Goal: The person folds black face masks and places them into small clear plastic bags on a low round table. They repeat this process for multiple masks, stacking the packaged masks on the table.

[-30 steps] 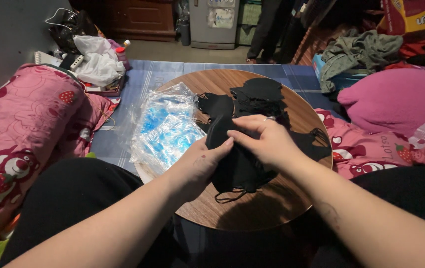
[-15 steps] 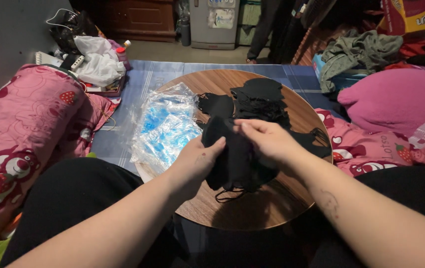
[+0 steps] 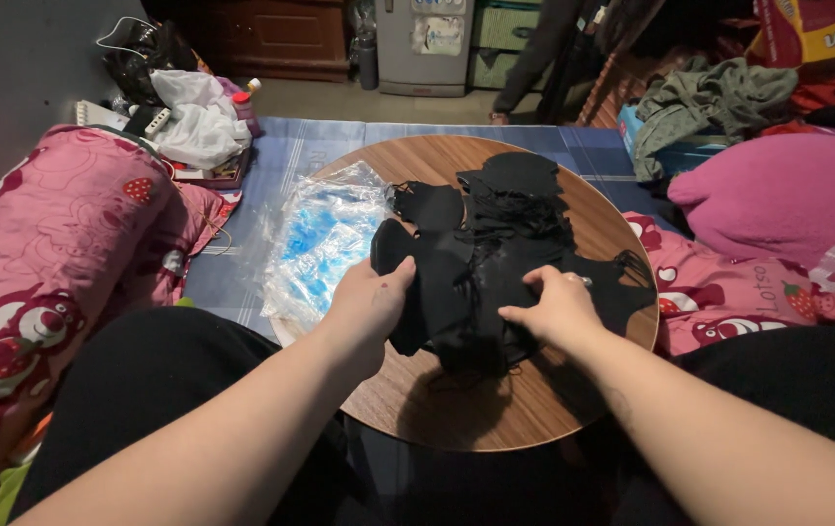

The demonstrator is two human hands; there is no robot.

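Note:
A heap of black face masks point(image 3: 510, 244) with thin ear loops lies on a round wooden table point(image 3: 515, 409) in front of me. My left hand point(image 3: 371, 304) grips the left edge of a black mask lifted off the heap, thumb on top. At the right side of that mask, my right hand point(image 3: 554, 310) pinches the black fabric with curled fingers. A clear plastic bag point(image 3: 325, 239) with blue packets inside lies at the table's left edge, close to my left hand.
A pink bear-print quilt point(image 3: 42, 263) lies at left and a magenta pillow point(image 3: 788, 195) at right. White bags and clutter point(image 3: 189, 122) sit at the back left, green clothes point(image 3: 710, 97) at the back right. A person's legs point(image 3: 544, 58) stand beyond the blue mat point(image 3: 340, 141).
My hands have moved apart, spreading the black mask between them. The left hand slid left and the right hand dropped lower on the heap.

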